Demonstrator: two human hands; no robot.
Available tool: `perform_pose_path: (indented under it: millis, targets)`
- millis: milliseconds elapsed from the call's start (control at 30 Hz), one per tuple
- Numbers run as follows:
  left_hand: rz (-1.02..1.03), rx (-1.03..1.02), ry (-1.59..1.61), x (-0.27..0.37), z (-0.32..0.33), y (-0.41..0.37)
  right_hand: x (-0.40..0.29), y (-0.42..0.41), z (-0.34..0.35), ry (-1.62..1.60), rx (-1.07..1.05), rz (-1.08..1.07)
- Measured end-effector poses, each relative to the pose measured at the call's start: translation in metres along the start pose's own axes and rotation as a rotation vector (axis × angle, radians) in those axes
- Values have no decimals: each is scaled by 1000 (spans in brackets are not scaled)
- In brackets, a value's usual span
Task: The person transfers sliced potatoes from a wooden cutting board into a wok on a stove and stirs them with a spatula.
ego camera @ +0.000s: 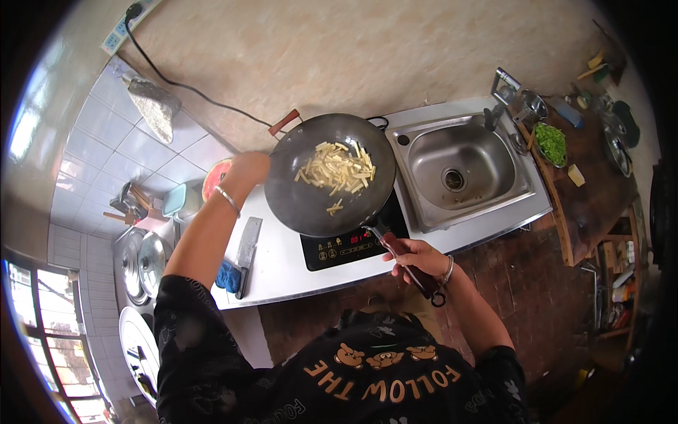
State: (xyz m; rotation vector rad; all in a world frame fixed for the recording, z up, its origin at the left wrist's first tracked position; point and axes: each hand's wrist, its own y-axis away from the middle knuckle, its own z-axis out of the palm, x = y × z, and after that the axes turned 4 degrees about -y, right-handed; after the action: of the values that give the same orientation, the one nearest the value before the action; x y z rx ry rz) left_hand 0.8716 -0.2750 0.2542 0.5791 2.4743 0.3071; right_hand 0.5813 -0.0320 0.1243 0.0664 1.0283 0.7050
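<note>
A dark wok (302, 212) stands on a black induction cooktop (333, 257), with pale cut strips of food (339, 168) lying in it. My right hand (421, 258) grips the wok's brown long handle (392, 244). By the wok's left rim is my left hand (251, 167), its fingers curled; whether it holds anything is hidden. A cut watermelon (213, 179) sits just behind that hand. Left of the cooktop, a cleaver (249, 246) lies beside a blue cloth (228, 276) on the white counter (280, 281).
To the right is a steel sink (466, 164). Beyond it, a wooden table (588, 212) holds a bowl of chopped greens (551, 143) and a pale yellow block (576, 175). Pot lids (153, 262) stand at the left. A black power cord (196, 93) runs along the wall behind the wok.
</note>
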Motion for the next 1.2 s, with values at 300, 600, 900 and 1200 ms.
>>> perform_pose_path:
  millis: [300, 600, 900, 1200]
  targets:
    - [84, 115, 44, 36, -21, -77, -15, 3, -32, 8, -144, 73]
    - [326, 293, 16, 112, -28, -19, -25, -5, -74, -76, -249, 158]
    - [28, 101, 124, 92, -34, 107, -41, -4, -88, -90, -296, 219]
    - [-291, -152, 456, 179, 7, 83, -48, -2, -78, -58, -242, 267]
